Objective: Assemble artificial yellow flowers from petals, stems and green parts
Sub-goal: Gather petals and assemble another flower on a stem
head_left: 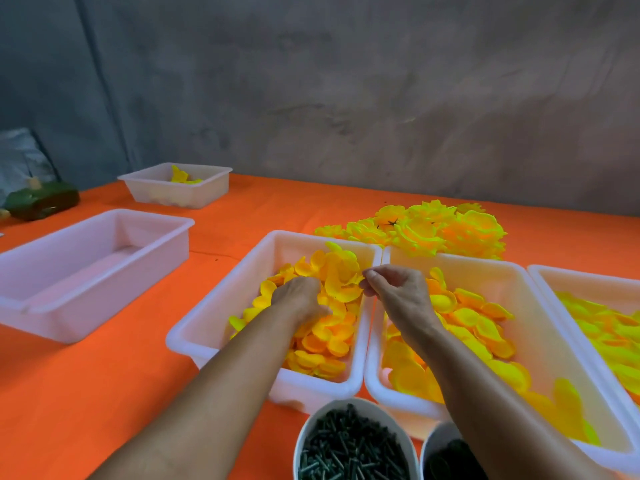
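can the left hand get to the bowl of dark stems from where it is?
Probably yes. The left hand rests in the petal bin, and the bowl of dark stems sits open-topped just in front of that bin, near the forearm. Nothing covers it; the right hand is off to the other side.

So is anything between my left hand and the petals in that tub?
Nothing visible: the left hand is already down among the petals in the tub, while the right hand pinches one near its rim.
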{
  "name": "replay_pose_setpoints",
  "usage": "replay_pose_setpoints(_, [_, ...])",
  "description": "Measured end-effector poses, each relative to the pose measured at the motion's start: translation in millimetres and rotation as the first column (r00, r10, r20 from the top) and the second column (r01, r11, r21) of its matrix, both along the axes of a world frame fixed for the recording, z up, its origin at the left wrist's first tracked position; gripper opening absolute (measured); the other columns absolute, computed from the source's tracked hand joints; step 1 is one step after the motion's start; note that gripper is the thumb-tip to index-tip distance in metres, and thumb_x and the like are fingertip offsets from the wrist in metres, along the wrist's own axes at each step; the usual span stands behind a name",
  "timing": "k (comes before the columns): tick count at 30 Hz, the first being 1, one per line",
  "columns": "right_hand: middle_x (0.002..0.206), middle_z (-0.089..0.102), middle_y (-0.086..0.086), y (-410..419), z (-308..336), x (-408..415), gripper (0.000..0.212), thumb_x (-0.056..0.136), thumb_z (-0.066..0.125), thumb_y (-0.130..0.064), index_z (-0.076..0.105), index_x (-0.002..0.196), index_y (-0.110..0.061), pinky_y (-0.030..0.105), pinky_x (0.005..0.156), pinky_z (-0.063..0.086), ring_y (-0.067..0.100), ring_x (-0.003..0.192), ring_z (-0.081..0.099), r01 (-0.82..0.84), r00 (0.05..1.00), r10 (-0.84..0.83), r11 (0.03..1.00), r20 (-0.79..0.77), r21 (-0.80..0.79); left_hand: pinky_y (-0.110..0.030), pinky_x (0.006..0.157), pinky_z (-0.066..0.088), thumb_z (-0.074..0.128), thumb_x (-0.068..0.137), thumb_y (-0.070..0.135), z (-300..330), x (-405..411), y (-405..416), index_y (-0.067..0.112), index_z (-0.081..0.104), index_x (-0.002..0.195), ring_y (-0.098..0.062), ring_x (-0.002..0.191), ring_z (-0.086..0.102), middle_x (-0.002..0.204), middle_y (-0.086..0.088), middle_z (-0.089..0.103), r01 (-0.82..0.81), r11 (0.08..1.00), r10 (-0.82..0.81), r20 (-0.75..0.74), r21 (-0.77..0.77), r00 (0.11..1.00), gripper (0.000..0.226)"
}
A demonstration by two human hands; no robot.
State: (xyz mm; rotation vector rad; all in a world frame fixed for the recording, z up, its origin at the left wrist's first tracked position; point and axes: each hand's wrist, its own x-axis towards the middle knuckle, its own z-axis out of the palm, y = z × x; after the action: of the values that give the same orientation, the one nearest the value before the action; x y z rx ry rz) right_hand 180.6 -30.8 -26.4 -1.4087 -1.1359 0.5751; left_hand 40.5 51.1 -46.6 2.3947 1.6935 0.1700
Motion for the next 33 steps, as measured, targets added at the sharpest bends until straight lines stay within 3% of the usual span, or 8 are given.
replay_pose_setpoints(4, [0.077, 0.068, 0.014, 0.5, -1.8, 1.2, 0.012, 0.090, 0.058, -0.004, 0.069, 0.085, -0.006, 0.035, 0.073, 0.051, 0.018, 0.069, 0.062, -0.008, 1.000, 0.009, 1.000, 0.025, -0.004, -0.035, 0.089, 0.046, 0.077, 0.074, 0.033, -0.4, -3.8, -6.2, 0.017, 0.063, 0.113, -0.027, 0.117, 0.055, 0.124, -0.008, 0.060, -0.011, 1.000, 0.011, 0.000, 0.011, 1.000, 0.044])
replay_pose_setpoints(9, [0.078, 0.069, 0.015, -0.3, -3.5, 2.1, 0.012, 0.090, 0.058, -0.003, 0.070, 0.090, -0.002, 0.036, 0.077, 0.052, 0.020, 0.073, 0.065, -0.018, 0.997, 0.018, 1.000, 0.078, -0.002, -0.035, 0.085, 0.049, 0.073, 0.078, 0.017, 5.6, -2.0, -8.4, 0.018, 0.073, 0.096, -0.026, 0.108, 0.061, 0.112, -0.008, 0.068, -0.050, 0.999, 0.050, 0.089, 0.001, 0.995, 0.018])
replay_pose_setpoints(13, [0.081, 0.070, 0.018, -1.0, -1.9, 2.2, 0.012, 0.090, 0.059, -0.004, 0.070, 0.089, -0.002, 0.038, 0.079, 0.053, 0.019, 0.074, 0.064, -0.026, 0.994, 0.025, 1.000, 0.103, 0.004, -0.038, 0.094, 0.044, 0.063, 0.085, 0.017, 6.6, -2.9, -10.0, 0.016, 0.070, 0.100, -0.029, 0.114, 0.056, 0.117, -0.009, 0.065, -0.096, 0.995, 0.094, 0.141, 0.009, 0.986, 0.017])
replay_pose_setpoints(18, [0.082, 0.070, 0.020, -4.9, 0.4, 1.3, 0.013, 0.090, 0.059, -0.005, 0.071, 0.087, -0.002, 0.041, 0.080, 0.052, 0.020, 0.075, 0.064, -0.038, 0.992, 0.037, 0.999, 0.117, 0.009, -0.038, 0.097, 0.035, 0.058, 0.084, 0.011, 7.0, -5.5, -11.2, 0.025, 0.060, 0.085, -0.028, 0.114, 0.053, 0.113, -0.004, 0.064, -0.125, 0.992, 0.114, 0.228, 0.033, 0.967, 0.014])
replay_pose_setpoints(21, [0.081, 0.070, 0.018, -4.9, 0.7, 1.4, 0.013, 0.090, 0.059, -0.006, 0.071, 0.086, -0.003, 0.041, 0.080, 0.052, 0.019, 0.073, 0.063, -0.036, 0.991, 0.035, 0.999, 0.130, 0.003, -0.041, 0.100, 0.031, 0.059, 0.088, 0.027, 3.1, -2.9, -9.9, 0.024, 0.057, 0.109, -0.026, 0.120, 0.050, 0.121, -0.004, 0.061, -0.085, 0.995, 0.076, 0.172, 0.044, 0.982, 0.021])
replay_pose_setpoints(25, [0.077, 0.070, 0.013, -2.0, 0.3, 1.2, 0.013, 0.089, 0.060, -0.007, 0.071, 0.085, -0.005, 0.039, 0.077, 0.052, 0.015, 0.069, 0.062, -0.031, 0.989, 0.031, 1.000, 0.144, -0.003, -0.047, 0.107, 0.025, 0.052, 0.094, 0.039, 2.0, 9.7, -3.7, 0.033, 0.043, 0.136, -0.030, 0.133, 0.035, 0.141, -0.008, 0.044, 0.027, 0.994, -0.022, -0.045, 0.108, 0.999, 0.044])
replay_pose_setpoints(29, [0.076, 0.069, 0.013, -1.6, -0.1, 0.9, 0.013, 0.089, 0.060, -0.006, 0.071, 0.083, -0.004, 0.038, 0.075, 0.051, 0.015, 0.068, 0.061, -0.035, 0.989, 0.035, 0.999, 0.140, -0.007, -0.043, 0.109, 0.027, 0.054, 0.094, 0.034, -0.7, 14.1, 0.9, 0.025, 0.053, 0.133, -0.025, 0.133, 0.039, 0.143, -0.005, 0.047, 0.051, 0.995, -0.044, 0.078, -0.090, 0.996, 0.040])
replay_pose_setpoints(33, [0.078, 0.070, 0.013, -3.7, 1.6, 1.6, 0.013, 0.089, 0.060, -0.007, 0.072, 0.084, -0.004, 0.040, 0.078, 0.052, 0.015, 0.070, 0.062, -0.036, 0.989, 0.037, 0.999, 0.146, -0.008, -0.032, 0.098, 0.043, 0.069, 0.084, 0.022, 2.6, 5.6, -0.6, 0.013, 0.070, 0.110, -0.023, 0.115, 0.058, 0.120, -0.009, 0.066, -0.041, 0.996, 0.011, 0.353, 0.078, 0.935, 0.027])
